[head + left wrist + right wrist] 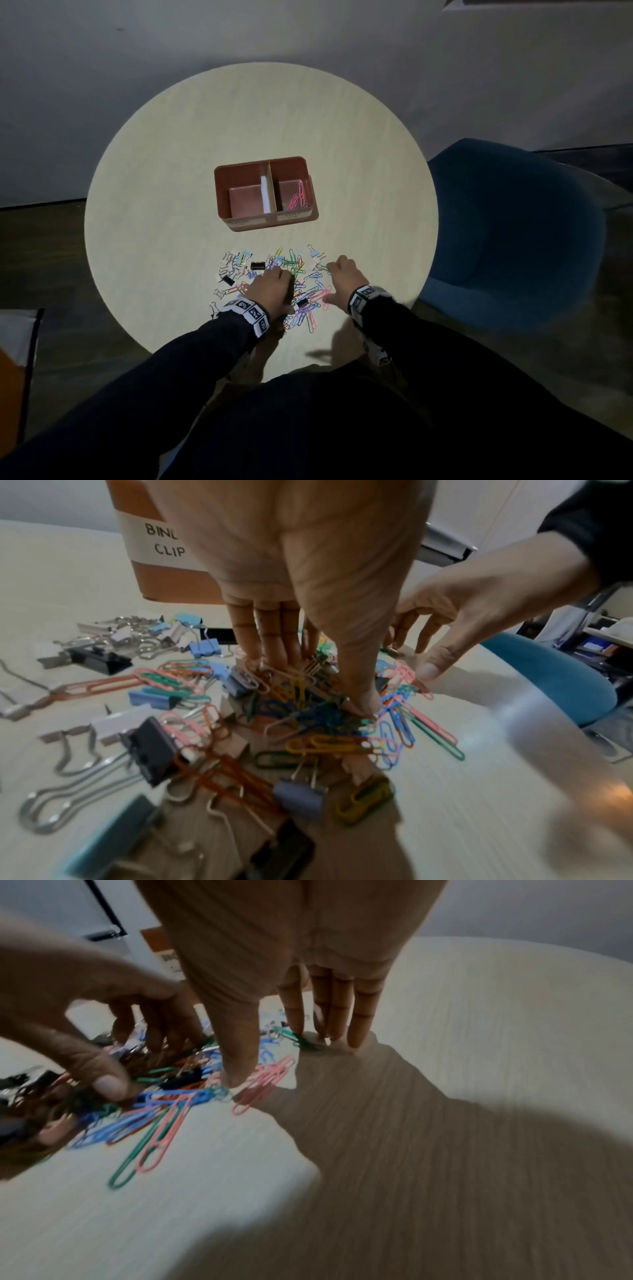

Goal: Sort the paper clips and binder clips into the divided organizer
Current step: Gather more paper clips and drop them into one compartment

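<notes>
Revealing "BIN… CLIP" on the organizer (161,569): left wrist view only.

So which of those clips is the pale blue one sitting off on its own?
Start at the brown organizer on the round table. Below its right corner, a pale blue binder clip lies beyond the right hand. It lies apart from the pile.

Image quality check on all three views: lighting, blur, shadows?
Head view: dim room, round table lit like a spotlight, organizer labels unreadable. Left wrist view: left hand sharp, near clips and lower right corner smeared, edges bent by the wide lens. Right wrist view: motion-blurred, right hand casts a broad shadow over the tabletop.
</notes>
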